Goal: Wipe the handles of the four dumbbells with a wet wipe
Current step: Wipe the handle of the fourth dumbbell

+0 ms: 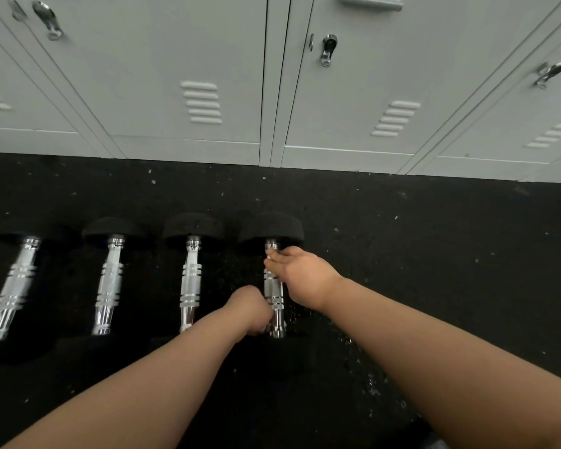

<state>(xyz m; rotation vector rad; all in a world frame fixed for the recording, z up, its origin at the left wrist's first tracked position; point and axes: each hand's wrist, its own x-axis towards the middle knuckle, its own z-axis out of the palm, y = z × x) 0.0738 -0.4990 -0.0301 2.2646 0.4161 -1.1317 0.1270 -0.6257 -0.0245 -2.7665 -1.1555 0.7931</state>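
Handle of the rightmost dumbbell lies on the black floor, long axis running from the person straight toward the lockers, chrome, ringed grooves mid-shaft. Right hand sits on the far part of that handle, just short of the far black head, fingers curled over the bar from the right side; a bit of pale stuff under the fingertips may be the wet wipe, too small to confirm. Left hand is at the near end of the same handle, coming in from the left, fingers curled tight against the bar; what, if anything, it pinches cannot be told. Right hand is the one placed to slide along the shaft toward the person; bare chrome lies between the two hands, so the left hand is the stop in that path. Three other dumbbells lie left of this one, parallel, in a row, well apart from each other, untouched by either hand. Lockers stand beyond the far heads, not touching. Nothing else is near the handle on its right.
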